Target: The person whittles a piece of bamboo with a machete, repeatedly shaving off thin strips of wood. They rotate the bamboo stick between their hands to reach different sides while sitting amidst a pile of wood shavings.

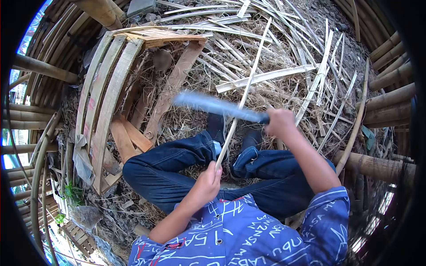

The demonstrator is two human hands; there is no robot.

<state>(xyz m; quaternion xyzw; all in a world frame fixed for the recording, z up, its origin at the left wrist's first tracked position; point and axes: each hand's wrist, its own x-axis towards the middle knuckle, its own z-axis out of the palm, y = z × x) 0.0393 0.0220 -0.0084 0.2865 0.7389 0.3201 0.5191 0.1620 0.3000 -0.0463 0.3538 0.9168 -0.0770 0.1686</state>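
Beside a slat frame (106,97), the bamboo strip (229,133), likely light, springy and splintery, rises from the left hand (206,184), fingers closed round its near end, a sound hold, while the right hand (279,122) clenches a blurred blade (213,105) above them.

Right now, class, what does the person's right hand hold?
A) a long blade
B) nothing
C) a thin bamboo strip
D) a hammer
A: the right hand grips the handle of a long blade, which is blurred and crosses the bamboo strip held at its lower end by the left hand.
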